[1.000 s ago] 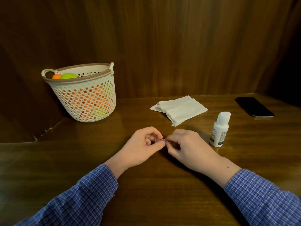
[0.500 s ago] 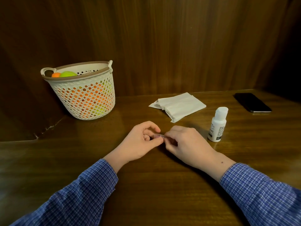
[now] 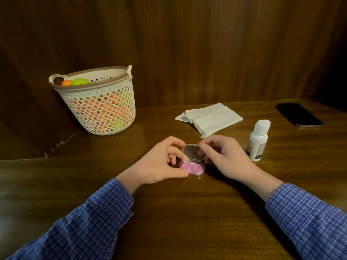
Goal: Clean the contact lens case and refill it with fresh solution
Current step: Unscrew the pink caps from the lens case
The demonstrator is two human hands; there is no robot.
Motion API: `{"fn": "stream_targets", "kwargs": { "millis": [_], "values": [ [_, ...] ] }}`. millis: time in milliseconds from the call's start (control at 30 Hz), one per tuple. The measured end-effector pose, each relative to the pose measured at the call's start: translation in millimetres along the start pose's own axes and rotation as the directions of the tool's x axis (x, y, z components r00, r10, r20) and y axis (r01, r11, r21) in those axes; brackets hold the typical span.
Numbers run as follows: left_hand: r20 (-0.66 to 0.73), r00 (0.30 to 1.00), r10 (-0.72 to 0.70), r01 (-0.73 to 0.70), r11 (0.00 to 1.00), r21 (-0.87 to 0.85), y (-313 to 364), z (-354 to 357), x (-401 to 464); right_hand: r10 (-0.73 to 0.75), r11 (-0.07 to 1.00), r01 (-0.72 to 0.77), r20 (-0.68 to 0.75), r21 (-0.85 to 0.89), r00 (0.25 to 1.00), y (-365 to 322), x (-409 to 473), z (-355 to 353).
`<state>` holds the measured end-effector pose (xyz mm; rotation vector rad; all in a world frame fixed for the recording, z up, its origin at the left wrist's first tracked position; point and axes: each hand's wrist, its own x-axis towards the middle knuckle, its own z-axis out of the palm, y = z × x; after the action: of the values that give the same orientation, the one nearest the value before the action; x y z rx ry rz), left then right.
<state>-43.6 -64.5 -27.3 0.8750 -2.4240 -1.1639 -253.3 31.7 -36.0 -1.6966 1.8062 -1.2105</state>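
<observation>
1. Lid is now standing raised off the contact lens case; half a second ago both hands were pinching it closed between them.
2. Case is sitting on the wooden table, centre, between the two hands; its clear base is showing two pink round caps side by side.
3. Left hand is curling round the case's left end: thumb is pressing the near-left edge, index is arching over to the lid's far-left corner, other fingers are tucking in behind.
4. Right hand is pinching the lid's right edge between thumb and fingertips, remaining fingers loosely curled.
5. White solution bottle is standing upright, cap on, just right of the right hand, not touching it.
6. Folded white tissues are lying farther back, behind the hands.
7. Dark phone is lying flat at far right.
8. Perforated cream basket is sitting at far left, holding orange and green balls.
9. Both sleeves are blue check.
</observation>
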Motion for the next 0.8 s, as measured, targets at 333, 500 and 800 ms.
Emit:
{"fn": "stream_targets", "kwargs": {
  "millis": [333,500,800],
  "values": [
    [-0.202,0.975,-0.097,0.103,0.994,0.019,0,5,-2,0.038,0.998,-0.042,-0.072,-0.055,0.997,1,4,4],
    [-0.245,0.964,-0.101,0.109,0.994,0.019,3,11,-2,-0.050,0.986,0.057,0.049,-0.157,0.998,-2,-3,6],
    [-0.215,0.975,-0.060,0.077,0.995,0.069,0,10,-2,-0.039,0.969,0.068,0.124,-0.239,0.992,-1,-2,5]
  ]
}}
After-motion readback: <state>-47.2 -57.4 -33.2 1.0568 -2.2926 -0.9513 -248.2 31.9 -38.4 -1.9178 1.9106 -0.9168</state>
